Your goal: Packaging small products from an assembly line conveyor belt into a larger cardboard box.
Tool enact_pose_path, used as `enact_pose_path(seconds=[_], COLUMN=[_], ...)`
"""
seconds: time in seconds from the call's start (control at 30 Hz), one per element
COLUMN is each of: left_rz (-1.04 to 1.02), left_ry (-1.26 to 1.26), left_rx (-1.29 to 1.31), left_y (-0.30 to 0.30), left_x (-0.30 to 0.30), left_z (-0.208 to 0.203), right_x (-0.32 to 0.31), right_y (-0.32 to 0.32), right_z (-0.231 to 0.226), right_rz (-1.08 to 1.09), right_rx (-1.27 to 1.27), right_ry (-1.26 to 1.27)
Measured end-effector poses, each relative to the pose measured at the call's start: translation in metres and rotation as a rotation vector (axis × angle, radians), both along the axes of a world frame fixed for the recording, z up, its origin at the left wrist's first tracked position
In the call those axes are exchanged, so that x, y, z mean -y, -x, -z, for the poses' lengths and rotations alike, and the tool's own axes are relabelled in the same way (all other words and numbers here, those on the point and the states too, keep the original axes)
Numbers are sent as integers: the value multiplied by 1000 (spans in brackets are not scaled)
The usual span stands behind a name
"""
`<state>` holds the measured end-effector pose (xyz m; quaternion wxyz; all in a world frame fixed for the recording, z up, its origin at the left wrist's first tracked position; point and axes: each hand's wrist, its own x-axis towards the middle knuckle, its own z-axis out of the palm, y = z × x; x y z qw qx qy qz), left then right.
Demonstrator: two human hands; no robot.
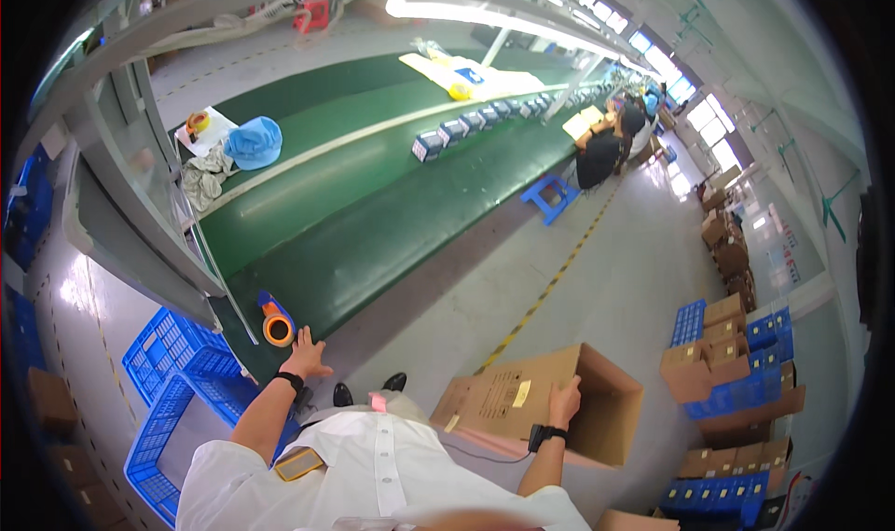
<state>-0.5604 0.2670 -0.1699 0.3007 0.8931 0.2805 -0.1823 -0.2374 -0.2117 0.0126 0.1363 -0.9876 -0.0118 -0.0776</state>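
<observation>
My right hand [563,406] grips the upper edge of an open cardboard box [499,399], with its fingers over the rim. The box stands tilted at my right side, its opening facing right and its inside bare. My left hand [306,356], fingers spread, is by the corner of the green workbench [345,275]; whether it rests on the edge I cannot tell. Just beyond those fingers lies a tape dispenser [277,326] with a blue handle and an orange roll. Black bands circle both wrists.
Blue plastic crates [177,354] stand left of me, below the bench. Small dark boxes [428,145] line the belt, and a blue cap [254,143] lies at its left. A blue stool [550,198] stands near a seated person [601,158]. Stacked cartons and crates [732,354] fill the right.
</observation>
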Motion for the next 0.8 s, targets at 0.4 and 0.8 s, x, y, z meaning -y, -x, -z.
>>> enact_pose_path(seconds=[0.4,0.8], left_rz=[8,25], left_ry=[-35,-26], left_rx=[-17,-35], left_y=[-3,-3], left_x=[1,-2], left_z=[-3,-7], right_x=[-1,0], right_y=[-1,-3], right_z=[2,3], right_rz=[3,-15], right_rx=[37,51], right_ry=[53,44])
